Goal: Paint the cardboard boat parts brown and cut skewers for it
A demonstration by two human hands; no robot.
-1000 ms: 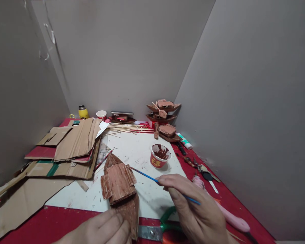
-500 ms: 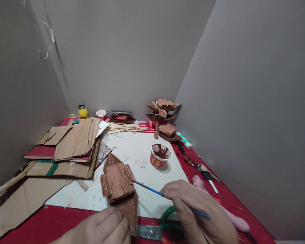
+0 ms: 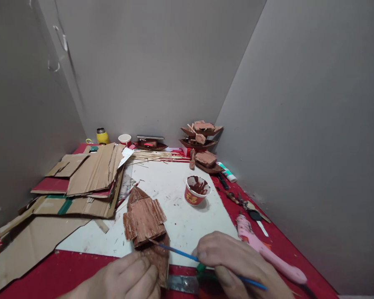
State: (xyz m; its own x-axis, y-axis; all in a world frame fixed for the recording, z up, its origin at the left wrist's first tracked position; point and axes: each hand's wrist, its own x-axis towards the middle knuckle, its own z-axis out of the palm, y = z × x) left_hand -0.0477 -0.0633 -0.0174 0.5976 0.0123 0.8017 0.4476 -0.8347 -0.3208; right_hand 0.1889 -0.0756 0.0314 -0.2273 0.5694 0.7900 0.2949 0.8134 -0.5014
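Note:
A brown-painted model boat [image 3: 147, 222] made of cardboard lies over the near edge of the white sheet, its pointed end facing away. My left hand [image 3: 124, 276] is closed on the boat's near end. A blue paintbrush [image 3: 182, 253] is pinched in my right hand [image 3: 233, 261], with its tip touching the lower edge of the boat's roof. Beyond my right hand stands a red paper cup [image 3: 195, 193] smeared inside with brown paint. Scissors [image 3: 183, 284] with green handles lie under my right hand, partly hidden.
Stacked cardboard [image 3: 90, 174] covers the left side. Several finished-looking boats [image 3: 202, 137] stand at the back right, near thin wooden sticks [image 3: 156, 156]. A pink glue gun [image 3: 268, 251] and pliers [image 3: 246, 204] lie along the right. Grey walls enclose the table.
The brush tip has moved from the roof's right side flap down and left to the roof's near edge. My right hand has shifted slightly lower; my left hand stays put.

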